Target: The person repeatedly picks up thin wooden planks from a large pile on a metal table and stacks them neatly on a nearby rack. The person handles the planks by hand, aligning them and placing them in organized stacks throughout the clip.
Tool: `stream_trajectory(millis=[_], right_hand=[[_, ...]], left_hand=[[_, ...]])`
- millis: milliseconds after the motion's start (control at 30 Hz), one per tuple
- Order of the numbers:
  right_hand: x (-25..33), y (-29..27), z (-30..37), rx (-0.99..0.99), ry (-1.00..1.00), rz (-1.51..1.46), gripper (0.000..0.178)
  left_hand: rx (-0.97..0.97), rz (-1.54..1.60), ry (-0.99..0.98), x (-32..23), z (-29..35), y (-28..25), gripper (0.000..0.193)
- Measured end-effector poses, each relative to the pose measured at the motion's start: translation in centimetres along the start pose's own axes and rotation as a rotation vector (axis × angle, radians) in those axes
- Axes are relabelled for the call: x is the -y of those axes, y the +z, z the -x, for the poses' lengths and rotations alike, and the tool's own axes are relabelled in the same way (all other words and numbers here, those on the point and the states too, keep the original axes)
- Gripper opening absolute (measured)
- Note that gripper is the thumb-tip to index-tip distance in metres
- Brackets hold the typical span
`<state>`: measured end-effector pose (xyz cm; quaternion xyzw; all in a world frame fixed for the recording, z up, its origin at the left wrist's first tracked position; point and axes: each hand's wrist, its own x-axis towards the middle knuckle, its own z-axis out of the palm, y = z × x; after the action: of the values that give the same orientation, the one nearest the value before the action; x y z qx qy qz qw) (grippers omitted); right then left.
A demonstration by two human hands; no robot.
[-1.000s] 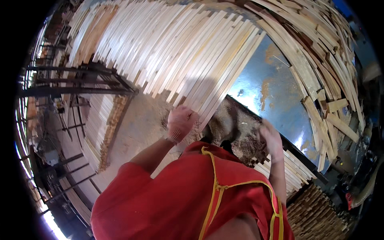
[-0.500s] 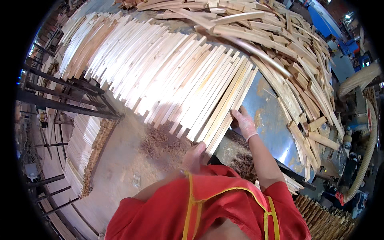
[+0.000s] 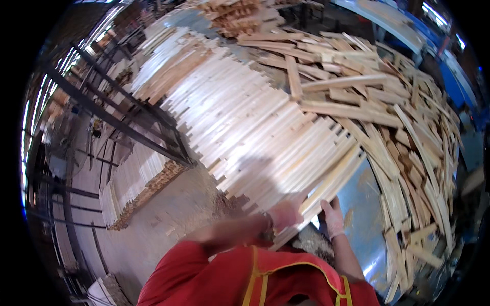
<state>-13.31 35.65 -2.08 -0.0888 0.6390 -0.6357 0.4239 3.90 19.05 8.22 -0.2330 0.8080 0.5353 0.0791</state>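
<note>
A long row of pale wooden strips lies side by side, running from the far left to just in front of me. At its near right end, a few strips sit slightly apart from the others. My left hand, in a thin translucent glove, is closed about their near part, its fingertips partly hidden and blurred. On their right edge my right hand, gloved alike, grips with the thumb up and the other fingers mostly underneath.
Loose, jumbled wood pieces heap up along the right on a metal tabletop. To the left stands a dark metal rack with stacked strips beside it. Blue machinery stands at the far right.
My view has shifted, so the row sits lower and further right. My left hand has come up from the strips' near ends, closer to my right hand, which still grips the right edge.
</note>
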Motion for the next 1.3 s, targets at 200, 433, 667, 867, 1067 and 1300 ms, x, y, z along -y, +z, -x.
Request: stream_trajectory(millis=[200, 433, 667, 867, 1067, 1300], right_hand=[[0.7, 4.6, -1.6, -0.049, -0.061, -0.145, 0.078], [-2.2, 6.0, -2.9, -0.289, -0.186, 0.22, 0.078], [0.5, 7.3, -2.6, -0.458, -0.073, 0.56, 0.087], [2.2, 7.4, -2.6, -0.39, 0.174, 0.706, 0.095], [1.7, 4.1, -2.5, -0.228, 0.092, 0.541, 0.097], [5.5, -2.3, -3.7, -0.29, -0.025, 0.692, 0.093]], left_hand=[[-0.163, -0.044, -0.254, 2.3, 8.8, -11.9, 0.05], [-0.735, -0.421, -0.306, 20.5, 5.3, -37.1, 0.039], [-1.361, -0.629, -0.421, 23.2, 3.6, -46.2, 0.071], [-1.357, 0.788, -0.206, 29.4, 8.9, -23.9, 0.062], [-0.925, 1.124, -0.419, 25.2, 8.3, -7.1, 0.024], [-0.24, 0.339, -0.411, 18.0, 10.2, -2.9, 0.053]])
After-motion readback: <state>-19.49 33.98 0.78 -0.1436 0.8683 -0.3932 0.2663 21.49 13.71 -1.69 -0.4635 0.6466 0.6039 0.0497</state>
